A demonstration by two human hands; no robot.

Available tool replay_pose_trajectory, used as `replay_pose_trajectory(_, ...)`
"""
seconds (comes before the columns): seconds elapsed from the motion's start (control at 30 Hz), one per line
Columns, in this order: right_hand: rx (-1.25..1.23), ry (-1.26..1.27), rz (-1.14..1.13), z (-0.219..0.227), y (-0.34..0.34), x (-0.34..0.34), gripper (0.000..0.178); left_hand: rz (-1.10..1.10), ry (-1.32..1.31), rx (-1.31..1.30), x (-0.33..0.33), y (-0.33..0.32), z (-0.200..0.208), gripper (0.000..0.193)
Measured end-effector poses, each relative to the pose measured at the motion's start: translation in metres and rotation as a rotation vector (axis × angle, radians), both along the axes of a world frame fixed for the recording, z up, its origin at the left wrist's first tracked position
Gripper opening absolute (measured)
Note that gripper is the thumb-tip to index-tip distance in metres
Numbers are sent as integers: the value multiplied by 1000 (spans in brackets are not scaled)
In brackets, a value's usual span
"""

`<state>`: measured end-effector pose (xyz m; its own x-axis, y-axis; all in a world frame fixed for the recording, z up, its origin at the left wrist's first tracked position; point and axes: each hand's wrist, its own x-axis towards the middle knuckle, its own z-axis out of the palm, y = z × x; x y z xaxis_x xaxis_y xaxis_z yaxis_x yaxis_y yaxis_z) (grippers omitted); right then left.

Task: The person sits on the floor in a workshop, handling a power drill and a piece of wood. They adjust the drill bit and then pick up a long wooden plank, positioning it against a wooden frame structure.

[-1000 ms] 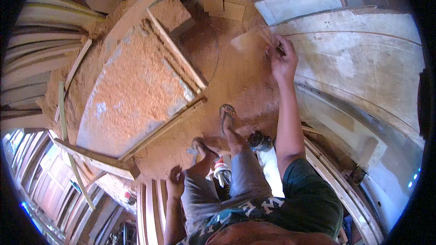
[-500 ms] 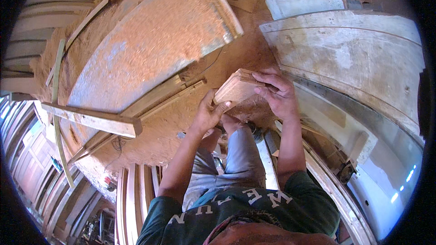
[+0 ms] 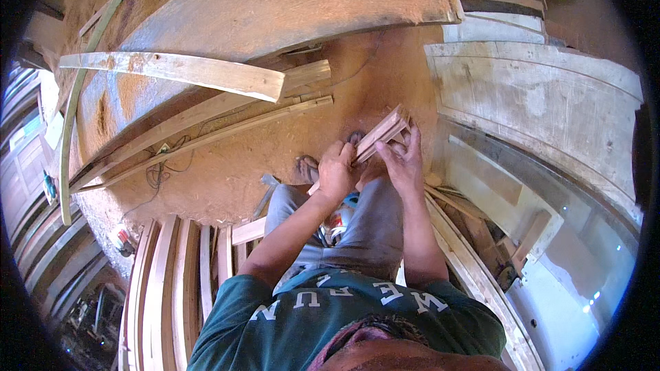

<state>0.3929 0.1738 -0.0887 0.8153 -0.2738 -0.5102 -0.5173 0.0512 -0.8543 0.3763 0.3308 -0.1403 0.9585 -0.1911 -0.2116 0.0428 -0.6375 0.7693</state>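
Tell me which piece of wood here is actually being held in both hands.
The short bundle of thin wooden strips, gripped between the left hand and right hand; the long pale plank lies untouched.

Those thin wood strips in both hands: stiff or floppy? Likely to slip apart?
Probably stiff: the wood strips stick out straight past the left hand with no sag. Likely light, since fingers alone carry them. They may slide against each other, being loose flat pieces bundled only by the left and right hand.
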Motion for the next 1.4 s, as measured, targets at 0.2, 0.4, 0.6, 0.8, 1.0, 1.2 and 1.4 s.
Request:
replay_pose_trajectory(0.2, -287, 20, 104, -64, 24, 32, 61, -40, -136, 113, 5, 16, -57, 31)
replay_pose_trajectory(0.4, -132, -280, 233, -139, 28, 55, 41, 37, -174, 209, 30, 26, -126, 35)
replay_pose_trajectory(0.6, -176, -298, 153, -200, -8, 71, 43, 269, -553, 87, 26, 88, -177, 45)
replay_pose_trajectory(0.8, -43, -470, 194, -214, -31, 78, 45, 757, -314, -282, -3, 186, -251, 26)
replay_pose_trajectory(1.0, -23, -459, 154, -226, -21, 63, 47, 578, -204, -311, -20, 170, -271, 26)
replay_pose_trajectory(1.2, -120, -497, 280, -223, 16, 50, 47, 199, -329, -19, -28, 94, -236, 94)
replay_pose_trajectory(1.4, -136, -465, 285, -224, 63, 27, 56, 246, -179, 19, -5, 68, -266, 103)
